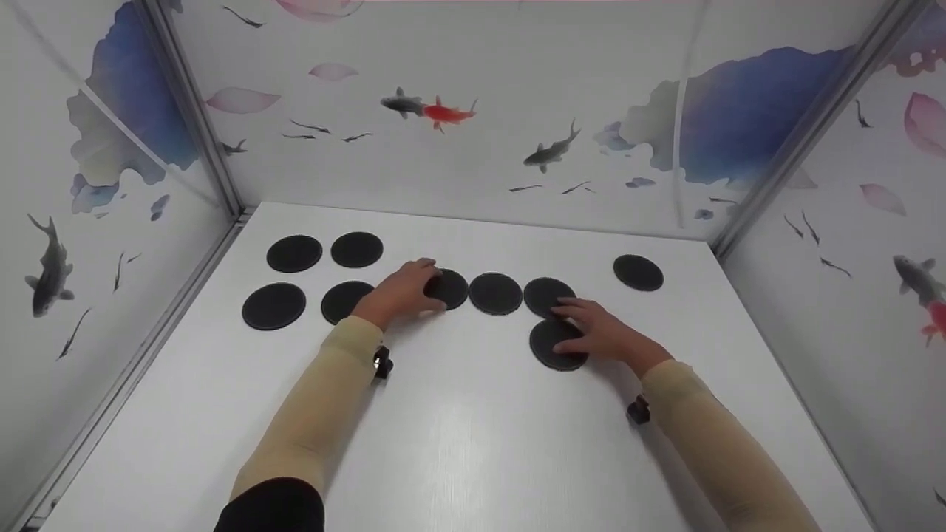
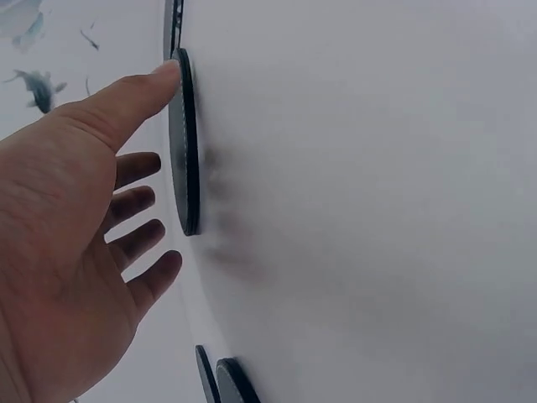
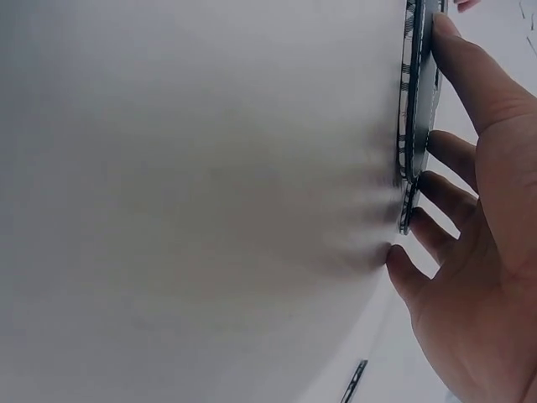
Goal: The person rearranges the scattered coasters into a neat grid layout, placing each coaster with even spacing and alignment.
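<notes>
White surface [image 1: 458, 458], softly reflective, is enclosed by pale walls. Nearest, two forearms are covered by beige sleeves [image 1: 310, 414], with a black sleeve [image 1: 273, 510] worn over the left. Farther in, a near black disc [image 1: 545, 347], lying flat right of centre, is met by the thumb of the right hand [image 1: 612, 334]; by its fingers, the edge of a second black disc [image 1: 544, 294] just behind is overlapped. This grip is relaxed, with nothing clasped.

Leftward along the row, a middle black disc [image 1: 496, 293] is left uncovered, and beside it an end black disc [image 1: 452, 288] is flanked on its left by the spread thumb and fingers of the left hand [image 1: 399, 292]. That grip is also loose, with no disc clenched.

At the left, a front pair of discs [image 1: 273, 306] is seen, its inner disc partly hidden by the left wrist. Beyond, a back pair of discs [image 1: 357, 250] is set, and a lone disc [image 1: 638, 273] is placed at the far right. Furthest, the back wall [image 1: 458, 177] is decorated with painted fish, pink petals and a blue wash.
</notes>
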`<state>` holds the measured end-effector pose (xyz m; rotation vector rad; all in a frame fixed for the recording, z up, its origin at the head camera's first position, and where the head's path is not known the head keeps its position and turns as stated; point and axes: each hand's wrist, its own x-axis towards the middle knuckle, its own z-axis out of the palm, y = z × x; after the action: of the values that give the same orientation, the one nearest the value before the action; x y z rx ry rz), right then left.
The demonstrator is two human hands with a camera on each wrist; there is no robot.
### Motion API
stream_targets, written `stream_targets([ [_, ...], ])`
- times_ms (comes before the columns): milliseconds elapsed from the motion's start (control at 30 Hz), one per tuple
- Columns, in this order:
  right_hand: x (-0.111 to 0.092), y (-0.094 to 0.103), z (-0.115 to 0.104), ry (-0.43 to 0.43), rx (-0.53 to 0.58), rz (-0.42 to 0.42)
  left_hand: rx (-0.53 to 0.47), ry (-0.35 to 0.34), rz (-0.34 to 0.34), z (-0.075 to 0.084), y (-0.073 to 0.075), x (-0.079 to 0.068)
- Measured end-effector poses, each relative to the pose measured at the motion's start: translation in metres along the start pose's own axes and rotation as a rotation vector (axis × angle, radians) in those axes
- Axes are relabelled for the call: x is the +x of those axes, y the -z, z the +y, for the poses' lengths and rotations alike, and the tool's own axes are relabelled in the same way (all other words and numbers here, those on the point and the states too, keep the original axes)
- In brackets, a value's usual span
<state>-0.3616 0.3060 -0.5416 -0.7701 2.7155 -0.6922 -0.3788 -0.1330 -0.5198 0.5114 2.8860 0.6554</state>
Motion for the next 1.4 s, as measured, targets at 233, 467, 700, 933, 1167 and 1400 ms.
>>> stream_targets([
  [233,-0.005,-0.001,0.003,-0.003,0.02,0.011,0.026,0.006,0.036,-0.023,0.027,-0.023],
  [467,-0.008,0.001,0.0,-0.017,0.034,0.005,0.001,0.075,0.096,-0.062,0.036,-0.057],
  [700,-0.002,0.0,-0.003,-0.025,0.047,-0.001,0.049,0.122,0.089,-0.087,0.034,-0.084],
  [933,-0.002,0.001,-0.003,-0.029,0.041,-0.008,0.048,0.182,0.032,-0.091,0.029,-0.092],
  [1167,-0.002,0.001,-0.003,-0.02,0.04,-0.007,0.048,0.17,0.055,-0.093,0.026,-0.09],
  [1400,-0.001,-0.002,0.0,-0.005,0.049,-0.004,0.099,0.164,0.061,-0.093,0.023,-0.088],
])
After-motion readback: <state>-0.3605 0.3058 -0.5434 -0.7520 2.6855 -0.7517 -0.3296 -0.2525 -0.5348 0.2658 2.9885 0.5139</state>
